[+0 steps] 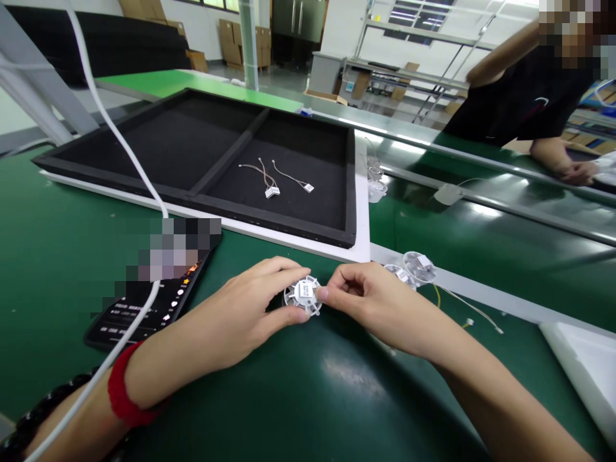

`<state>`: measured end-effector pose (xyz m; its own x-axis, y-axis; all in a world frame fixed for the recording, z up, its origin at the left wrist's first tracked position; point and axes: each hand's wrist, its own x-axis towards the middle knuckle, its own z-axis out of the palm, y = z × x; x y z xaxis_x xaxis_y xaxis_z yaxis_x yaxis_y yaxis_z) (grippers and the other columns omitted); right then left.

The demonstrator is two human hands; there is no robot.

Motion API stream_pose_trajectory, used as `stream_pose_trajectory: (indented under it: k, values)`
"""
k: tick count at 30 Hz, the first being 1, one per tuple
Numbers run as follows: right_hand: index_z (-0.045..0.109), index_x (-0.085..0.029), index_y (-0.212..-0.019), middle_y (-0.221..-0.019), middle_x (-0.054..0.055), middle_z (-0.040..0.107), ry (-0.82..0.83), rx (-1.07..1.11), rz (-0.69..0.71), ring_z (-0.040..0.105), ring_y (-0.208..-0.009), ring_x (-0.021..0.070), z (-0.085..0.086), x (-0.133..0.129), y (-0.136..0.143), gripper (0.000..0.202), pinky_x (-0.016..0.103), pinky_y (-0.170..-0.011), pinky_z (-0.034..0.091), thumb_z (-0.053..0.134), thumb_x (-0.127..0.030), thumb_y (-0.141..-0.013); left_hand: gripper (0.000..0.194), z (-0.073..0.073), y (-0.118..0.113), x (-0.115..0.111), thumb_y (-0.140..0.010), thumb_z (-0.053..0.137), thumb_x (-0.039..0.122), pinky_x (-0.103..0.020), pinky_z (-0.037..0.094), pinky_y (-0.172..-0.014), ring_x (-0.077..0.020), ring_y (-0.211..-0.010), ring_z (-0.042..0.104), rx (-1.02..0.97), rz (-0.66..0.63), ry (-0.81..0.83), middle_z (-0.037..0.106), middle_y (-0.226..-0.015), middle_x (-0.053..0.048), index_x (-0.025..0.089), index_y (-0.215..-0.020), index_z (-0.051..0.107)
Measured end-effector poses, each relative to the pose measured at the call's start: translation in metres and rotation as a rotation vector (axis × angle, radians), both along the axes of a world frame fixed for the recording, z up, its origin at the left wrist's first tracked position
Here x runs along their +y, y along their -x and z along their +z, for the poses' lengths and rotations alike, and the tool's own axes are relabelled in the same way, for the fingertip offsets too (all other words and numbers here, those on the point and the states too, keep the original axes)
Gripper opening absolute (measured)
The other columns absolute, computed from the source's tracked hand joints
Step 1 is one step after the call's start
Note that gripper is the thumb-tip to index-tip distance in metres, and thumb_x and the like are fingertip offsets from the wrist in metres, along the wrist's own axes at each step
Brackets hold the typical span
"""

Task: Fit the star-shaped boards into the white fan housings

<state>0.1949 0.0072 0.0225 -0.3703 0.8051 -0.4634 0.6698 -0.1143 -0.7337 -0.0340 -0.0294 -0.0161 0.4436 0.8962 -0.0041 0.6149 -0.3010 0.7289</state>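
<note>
Green bench (269, 398). Left hand (260, 298) grips the round white part (304, 294) flat on it, probably for steadiness; right hand (373, 298) pinches at its near side, contact partly hidden. Wired pieces (274, 191) sit in black tray (350, 192), likely kept together.

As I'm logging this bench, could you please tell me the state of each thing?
Round part: held, label up
Left hand: closed on its rim
Right hand: fingertips together at its edge
Phone: screen lit, partly pixelated
Black tray: open, divided
Labelled wires: loose in tray
Other round parts: unheld, labels up
</note>
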Motion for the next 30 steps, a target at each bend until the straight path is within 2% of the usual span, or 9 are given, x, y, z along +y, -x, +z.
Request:
stream_pose_trajectory:
  k: [4, 11, 19, 24, 30]
  values:
    - [0.064, -0.02, -0.075, -0.062, -0.006, 0.046, -0.002, -0.007, -0.001, 0.038, -0.056, 0.0109, -0.0016, 0.0, 0.001, 0.03, 0.026, -0.052, 0.026, 0.076, -0.039, -0.096, 0.045, 0.0024, 0.0018, 0.0001, -0.105, 0.06, 0.046, -0.042, 0.053, -0.115, -0.0284, -0.135, 0.063, -0.003, 0.019, 0.076, 0.064, -0.145, -0.004, 0.029, -0.147, 0.062]
    - [0.059, -0.021, -0.072, -0.061, -0.007, 0.043, -0.042, -0.018, 0.041, 0.036, -0.057, 0.0117, -0.0039, -0.0016, 0.0004, 0.036, 0.028, -0.053, 0.024, 0.072, -0.044, -0.096, 0.048, 0.0032, 0.0027, 0.0006, -0.103, 0.061, 0.046, -0.037, 0.048, -0.119, -0.0247, -0.139, 0.059, -0.044, 0.021, 0.143, 0.063, -0.148, -0.001, 0.029, -0.149, 0.061]
    - [0.06, -0.021, -0.072, -0.063, -0.006, 0.047, -0.067, -0.009, 0.046, 0.04, -0.059, 0.0126, -0.005, -0.0011, 0.004, 0.033, 0.028, -0.055, 0.026, 0.072, -0.04, -0.097, 0.043, 0.0042, 0.0035, 0.0015, -0.102, 0.065, 0.044, -0.038, 0.053, -0.114, -0.0269, -0.135, 0.063, -0.043, 0.018, 0.086, 0.067, -0.145, -0.003, 0.029, -0.142, 0.065]
    - [0.06, -0.021, -0.072, -0.06, -0.007, 0.045, -0.034, -0.012, 0.046, 0.038, -0.056, 0.0121, -0.0049, -0.0009, 0.0061, 0.034, 0.029, -0.053, 0.024, 0.071, -0.04, -0.098, 0.052, 0.0021, 0.0009, -0.0025, -0.099, 0.069, 0.05, -0.042, 0.051, -0.116, -0.0296, -0.137, 0.063, -0.035, 0.049, 0.084, 0.066, -0.148, -0.002, 0.033, -0.147, 0.06]
    - [0.058, -0.021, -0.072, -0.06, -0.008, 0.042, -0.013, 0.01, 0.049, 0.034, -0.057, 0.0113, -0.0047, -0.0035, 0.0049, 0.035, 0.028, -0.052, 0.024, 0.071, -0.041, -0.099, 0.039, 0.0023, -0.0011, -0.002, -0.097, 0.069, 0.049, -0.042, 0.052, -0.107, -0.0282, -0.129, 0.067, -0.049, 0.079, 0.138, 0.072, -0.138, 0.003, 0.037, -0.134, 0.066]
